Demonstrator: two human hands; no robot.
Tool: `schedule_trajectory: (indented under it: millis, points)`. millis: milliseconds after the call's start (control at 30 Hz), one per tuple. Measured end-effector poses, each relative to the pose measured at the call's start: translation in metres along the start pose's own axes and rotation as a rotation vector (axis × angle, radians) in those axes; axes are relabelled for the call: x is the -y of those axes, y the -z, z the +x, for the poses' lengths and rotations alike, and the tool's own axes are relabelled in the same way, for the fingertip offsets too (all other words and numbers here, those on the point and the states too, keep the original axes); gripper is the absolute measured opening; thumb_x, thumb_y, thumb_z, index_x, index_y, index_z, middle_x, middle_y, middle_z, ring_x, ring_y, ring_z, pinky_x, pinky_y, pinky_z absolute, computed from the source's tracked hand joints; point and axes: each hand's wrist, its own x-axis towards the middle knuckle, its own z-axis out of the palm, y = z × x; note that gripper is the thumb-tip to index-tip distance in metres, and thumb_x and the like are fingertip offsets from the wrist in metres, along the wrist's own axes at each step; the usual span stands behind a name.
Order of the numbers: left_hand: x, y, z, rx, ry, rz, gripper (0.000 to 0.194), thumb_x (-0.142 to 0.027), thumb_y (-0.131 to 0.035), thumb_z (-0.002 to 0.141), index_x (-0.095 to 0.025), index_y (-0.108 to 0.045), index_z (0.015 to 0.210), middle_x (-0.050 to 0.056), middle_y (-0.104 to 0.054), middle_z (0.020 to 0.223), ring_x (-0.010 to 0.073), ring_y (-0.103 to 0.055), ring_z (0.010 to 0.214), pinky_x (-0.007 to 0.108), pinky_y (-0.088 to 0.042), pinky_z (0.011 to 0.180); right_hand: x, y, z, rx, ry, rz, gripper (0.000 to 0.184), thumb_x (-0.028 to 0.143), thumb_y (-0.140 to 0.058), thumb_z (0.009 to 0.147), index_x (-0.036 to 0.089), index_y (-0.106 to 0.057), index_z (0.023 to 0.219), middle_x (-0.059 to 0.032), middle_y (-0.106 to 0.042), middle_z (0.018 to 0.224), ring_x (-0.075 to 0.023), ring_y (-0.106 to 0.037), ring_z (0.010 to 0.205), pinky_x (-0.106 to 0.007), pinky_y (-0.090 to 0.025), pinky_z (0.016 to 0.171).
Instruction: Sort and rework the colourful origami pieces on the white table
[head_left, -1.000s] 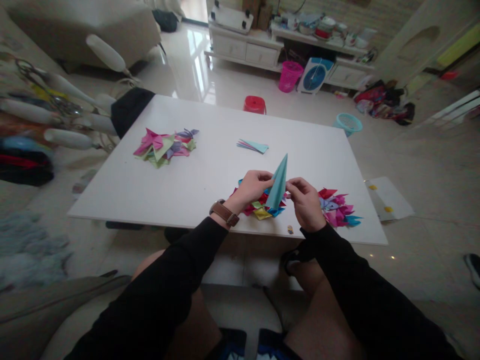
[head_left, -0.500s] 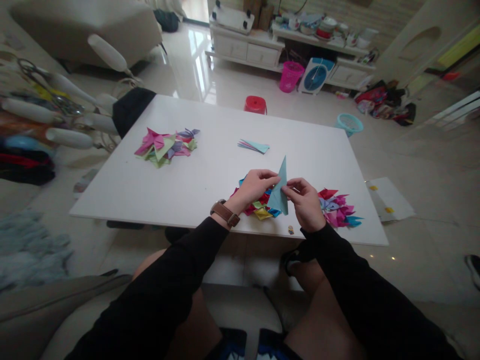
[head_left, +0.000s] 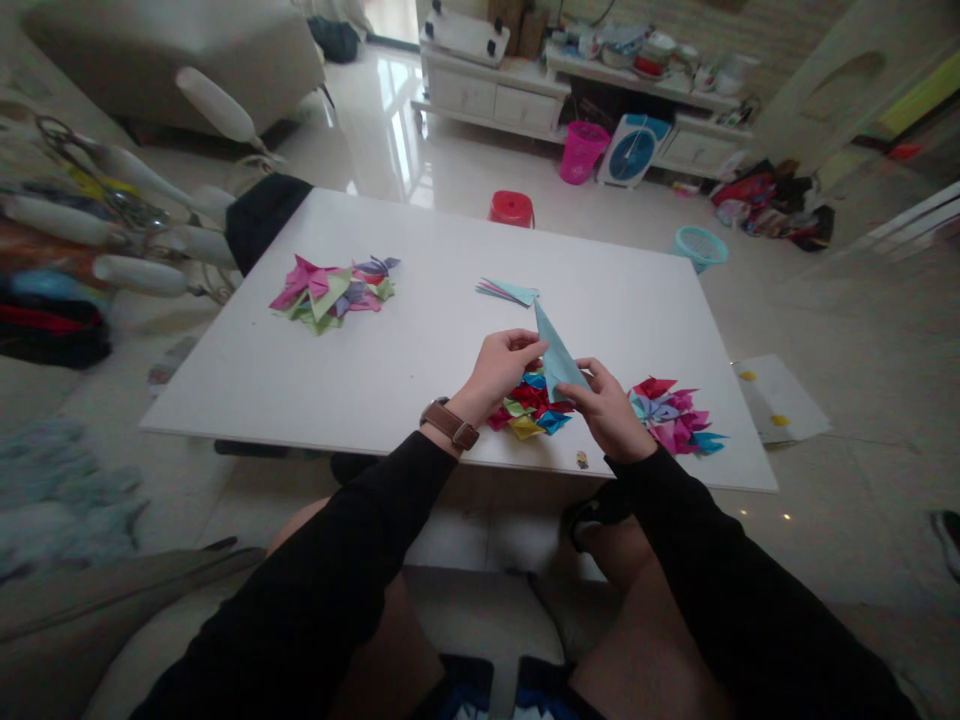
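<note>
Both hands pinch a folded light-blue paper triangle [head_left: 556, 356] just above the near edge of the white table [head_left: 420, 340]. My left hand [head_left: 501, 371], with a brown watch on its wrist, grips the paper's left side. My right hand [head_left: 609, 408] holds its lower right edge. The paper's tip points up and to the left. Under the hands lies a small heap of folded coloured papers [head_left: 529, 408]. To the right of my right hand is a second heap of pink, red and blue folded pieces [head_left: 671, 416].
A third pile of folded papers [head_left: 330, 292] lies at the table's far left, and a few flat paper sheets [head_left: 508, 291] sit mid-table. On the floor beyond stand a red stool [head_left: 511, 208], a pink basket [head_left: 581, 152] and a teal basket [head_left: 698, 245].
The blue paper has swung from pointing up and right to pointing up and left, and it sits lower. Both hands kept their grip and shifted slightly.
</note>
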Motion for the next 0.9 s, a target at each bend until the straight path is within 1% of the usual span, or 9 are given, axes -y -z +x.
schedule_trajectory:
  millis: [133, 267, 400, 500, 567, 700, 800, 867, 900]
  points:
    - [-0.003, -0.001, 0.002, -0.109, 0.016, -0.089, 0.013, -0.009, -0.069, 0.086, -0.014, -0.063, 0.076, -0.001, -0.063, 0.068, 0.0083, -0.062, 0.059, 0.023, -0.05, 0.066, -0.002, 0.005, 0.005, -0.121, 0.043, 0.072, 0.044, 0.038, -0.093, 0.061, 0.023, -0.06, 0.085, 0.0064, -0.068, 0.069, -0.0118, -0.065, 0.058, -0.024, -0.054, 0.058]
    - [-0.005, 0.001, 0.003, -0.114, 0.07, -0.109, 0.019, -0.014, -0.067, 0.09, -0.015, -0.058, 0.073, 0.001, -0.062, 0.067, 0.0103, -0.064, 0.06, 0.023, -0.05, 0.066, -0.008, 0.009, 0.012, -0.213, 0.112, 0.118, 0.043, 0.038, -0.096, 0.058, 0.02, -0.062, 0.08, 0.0047, -0.068, 0.068, -0.0111, -0.066, 0.06, -0.023, -0.055, 0.058]
    - [-0.008, 0.005, 0.001, -0.108, 0.111, -0.092, 0.012, -0.017, -0.061, 0.092, -0.015, -0.061, 0.081, 0.005, -0.068, 0.077, 0.0117, -0.066, 0.062, 0.025, -0.051, 0.066, -0.013, 0.019, 0.033, -0.321, 0.153, 0.177, 0.042, 0.033, -0.096, 0.058, 0.02, -0.061, 0.076, 0.0044, -0.068, 0.066, -0.0113, -0.067, 0.059, -0.022, -0.055, 0.056]
    - [-0.011, 0.008, -0.001, -0.097, 0.143, -0.066, 0.003, -0.014, -0.059, 0.089, -0.015, -0.06, 0.087, 0.004, -0.068, 0.081, 0.0118, -0.065, 0.062, 0.025, -0.05, 0.066, -0.014, 0.027, 0.065, -0.402, 0.11, 0.177, 0.034, 0.023, -0.092, 0.065, 0.019, -0.06, 0.074, 0.0038, -0.067, 0.065, -0.0108, -0.068, 0.06, -0.02, -0.056, 0.059]
    - [-0.014, 0.009, -0.003, -0.089, 0.147, -0.045, 0.006, -0.011, -0.059, 0.086, -0.016, -0.06, 0.089, 0.003, -0.067, 0.081, 0.0117, -0.065, 0.061, 0.025, -0.049, 0.065, -0.013, 0.028, 0.095, -0.443, 0.031, 0.137, 0.028, 0.016, -0.086, 0.073, 0.018, -0.058, 0.073, 0.0043, -0.065, 0.063, -0.0091, -0.067, 0.059, -0.017, -0.056, 0.059]
    - [-0.023, 0.009, -0.008, -0.072, 0.145, -0.05, 0.009, -0.01, -0.058, 0.085, -0.017, -0.06, 0.09, 0.002, -0.067, 0.082, 0.0107, -0.064, 0.061, 0.024, -0.047, 0.064, -0.015, 0.015, 0.162, -0.445, -0.057, 0.096, 0.025, 0.004, -0.075, 0.082, 0.017, -0.057, 0.071, 0.0035, -0.061, 0.057, -0.0072, -0.061, 0.054, -0.014, -0.053, 0.055]
    - [-0.03, 0.009, -0.011, -0.061, 0.159, -0.042, 0.009, -0.01, -0.057, 0.085, -0.017, -0.061, 0.09, 0.003, -0.068, 0.084, 0.0097, -0.063, 0.061, 0.023, -0.047, 0.065, -0.022, 0.0, 0.205, -0.425, -0.109, 0.06, 0.022, 0.005, -0.075, 0.085, 0.016, -0.058, 0.075, 0.0018, -0.062, 0.062, -0.008, -0.061, 0.057, -0.016, -0.054, 0.057]
    - [-0.033, 0.01, -0.012, -0.047, 0.161, -0.036, 0.01, -0.01, -0.056, 0.085, -0.016, -0.061, 0.09, 0.003, -0.068, 0.084, 0.0092, -0.062, 0.061, 0.023, -0.047, 0.066, -0.029, -0.007, 0.228, -0.417, -0.141, 0.026, 0.011, 0.012, -0.074, 0.09, 0.014, -0.064, 0.087, -0.002, -0.068, 0.076, -0.0103, -0.065, 0.067, -0.021, -0.057, 0.063]
    - [-0.034, 0.011, -0.012, -0.04, 0.16, -0.039, 0.01, -0.009, -0.056, 0.086, -0.016, -0.061, 0.09, 0.003, -0.067, 0.084, 0.009, -0.062, 0.061, 0.023, -0.047, 0.065, -0.033, -0.009, 0.237, -0.413, -0.156, 0.006, 0.01, 0.018, -0.073, 0.093, 0.013, -0.066, 0.097, -0.0049, -0.071, 0.089, -0.0128, -0.068, 0.076, -0.025, -0.06, 0.07]
